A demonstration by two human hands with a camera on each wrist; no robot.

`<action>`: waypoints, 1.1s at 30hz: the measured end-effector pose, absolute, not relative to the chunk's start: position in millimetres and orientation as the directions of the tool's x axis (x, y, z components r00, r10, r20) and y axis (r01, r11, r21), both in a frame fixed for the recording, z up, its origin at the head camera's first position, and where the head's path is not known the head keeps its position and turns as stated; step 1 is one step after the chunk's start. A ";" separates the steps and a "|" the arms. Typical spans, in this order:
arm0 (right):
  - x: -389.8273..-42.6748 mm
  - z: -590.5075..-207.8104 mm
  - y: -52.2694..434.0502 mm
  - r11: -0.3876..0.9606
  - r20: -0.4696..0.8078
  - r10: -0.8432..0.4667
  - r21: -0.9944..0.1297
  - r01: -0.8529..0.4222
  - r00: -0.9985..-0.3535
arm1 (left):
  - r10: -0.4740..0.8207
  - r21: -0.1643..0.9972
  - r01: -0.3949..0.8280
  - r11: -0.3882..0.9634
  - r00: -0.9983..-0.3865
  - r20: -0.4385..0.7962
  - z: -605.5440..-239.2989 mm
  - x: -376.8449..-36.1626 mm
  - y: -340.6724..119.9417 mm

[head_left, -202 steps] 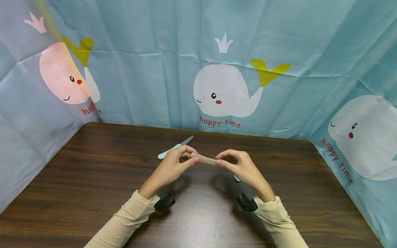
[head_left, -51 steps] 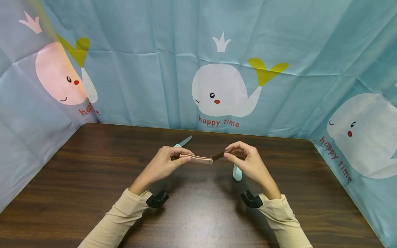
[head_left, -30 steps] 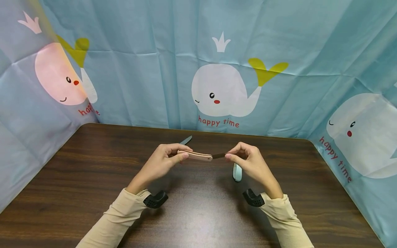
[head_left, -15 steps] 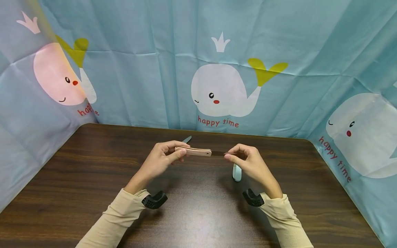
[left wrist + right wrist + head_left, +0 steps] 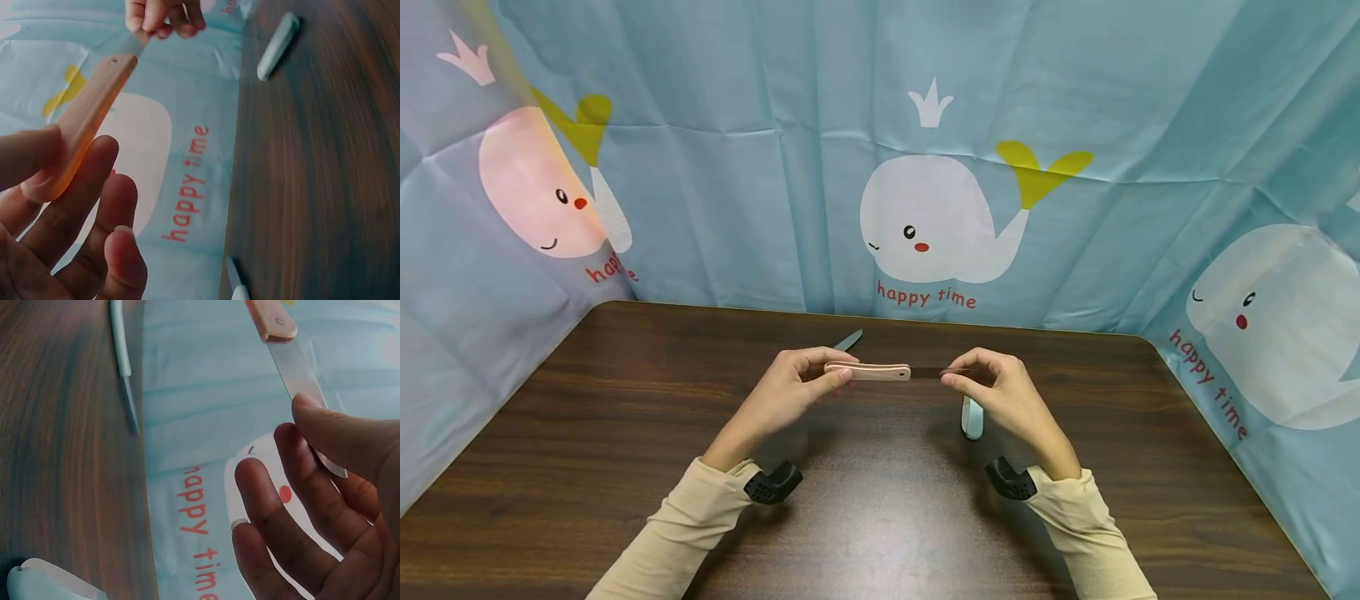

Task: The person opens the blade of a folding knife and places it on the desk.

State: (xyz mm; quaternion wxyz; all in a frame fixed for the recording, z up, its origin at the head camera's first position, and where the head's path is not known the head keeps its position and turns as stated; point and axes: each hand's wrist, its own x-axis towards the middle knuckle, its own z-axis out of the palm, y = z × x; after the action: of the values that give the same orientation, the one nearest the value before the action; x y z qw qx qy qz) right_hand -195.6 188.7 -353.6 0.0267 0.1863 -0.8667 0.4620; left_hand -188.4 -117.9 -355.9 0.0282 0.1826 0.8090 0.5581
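Note:
A folding knife with a pale pinkish handle is held level above the table, its blade swung out in line with the handle. My left hand pinches the handle's far end between thumb and index finger. The blade's tip part is pinched by my right hand, thumb on one face and fingers behind. In the right wrist view a rivet shows at the handle's blade end, and the tip sticks out past the fingers.
Behind my left hand lies a light-blue knife with its blade out, partly hidden in the head view. A light-blue folded piece, apparently another folding knife, lies below my right hand. The dark wooden table ends at a blue whale-print curtain.
Several seconds ago the knife was folded. The blade has since swung out from the handle as my hands moved apart, and it now lies straight. Over the last half second it has barely moved.

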 end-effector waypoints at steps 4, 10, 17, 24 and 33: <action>-196.3 -354.1 188.9 0.495 0.227 -0.286 -0.797 -0.346 -0.931 | 0.334 0.881 0.312 0.356 -0.923 0.192 -359.4 -188.6 -118.1; -196.8 -355.1 189.4 0.481 0.232 -0.285 -0.805 -0.348 -0.930 | 0.335 0.786 0.364 0.500 -0.918 0.213 -363.2 -188.5 -116.3; -199.1 -359.8 187.8 0.482 0.240 -0.243 -0.811 -0.332 -0.940 | 0.362 0.719 0.362 0.594 -0.918 0.163 -364.9 -187.0 -113.3; -202.2 -369.8 185.1 0.436 0.210 -0.189 -0.857 -0.273 -0.959 | 0.363 0.657 0.332 0.677 -0.927 0.094 -368.3 -185.7 -109.9; -207.0 -376.3 176.3 0.345 0.135 -0.090 -0.925 -0.158 -0.987 | 0.377 0.657 0.321 0.682 -0.924 0.060 -374.6 -188.7 -110.5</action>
State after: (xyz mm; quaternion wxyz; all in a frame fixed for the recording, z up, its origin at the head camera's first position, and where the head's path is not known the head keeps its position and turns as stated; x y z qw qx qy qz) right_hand -207.0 176.3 -376.3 0.0300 0.0756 -0.8196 0.5671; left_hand -188.7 -110.5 -374.6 0.0401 0.1903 0.9163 0.3502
